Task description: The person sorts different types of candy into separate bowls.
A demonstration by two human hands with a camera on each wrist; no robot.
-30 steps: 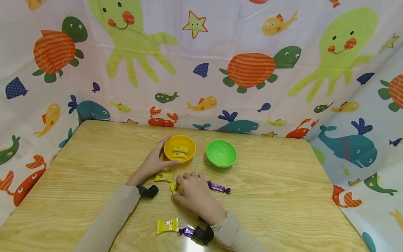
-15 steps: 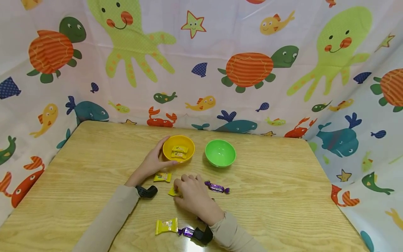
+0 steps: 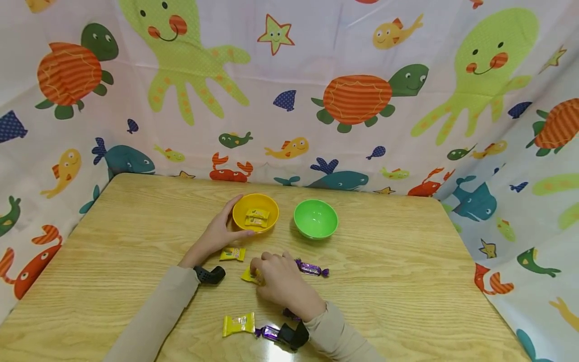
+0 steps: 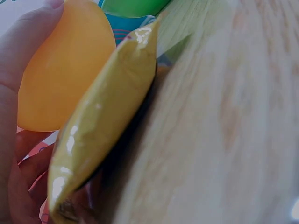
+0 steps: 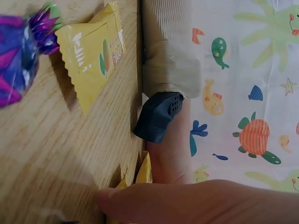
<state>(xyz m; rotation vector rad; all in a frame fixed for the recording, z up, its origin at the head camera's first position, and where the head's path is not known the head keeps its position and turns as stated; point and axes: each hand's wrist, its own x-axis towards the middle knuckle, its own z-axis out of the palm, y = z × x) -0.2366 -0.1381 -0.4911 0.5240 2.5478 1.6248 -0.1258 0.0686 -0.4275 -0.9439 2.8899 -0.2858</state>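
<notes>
My left hand (image 3: 218,234) holds the yellow bowl (image 3: 243,205) from its left side, thumb along the front and fingers round the far side. Two yellow-wrapped candies (image 3: 257,217) lie inside it. On the table, my right hand (image 3: 282,281) pinches another yellow-wrapped candy (image 3: 249,275), partly covered by the fingers. In the right wrist view the thumb (image 5: 154,200) crosses in front of a yellow wrapper. Close below the left hand lies one more yellow candy (image 3: 232,253), large in the left wrist view. A purple twist-wrapped candy (image 3: 310,268) rests just right of the right hand.
A green bowl (image 3: 316,226) stands right of the yellow one. Nearer the front lie a yellow candy (image 3: 238,324) and a purple candy (image 3: 270,333), with another purple wrapper (image 3: 291,314) partly hidden under the right wrist. A sea-animal curtain (image 3: 298,55) borders the table.
My right hand has shifted slightly, its thumb drawing in at the yellow candy. The left hand keeps its hold on the yellow bowl. The head view has turned slightly.
</notes>
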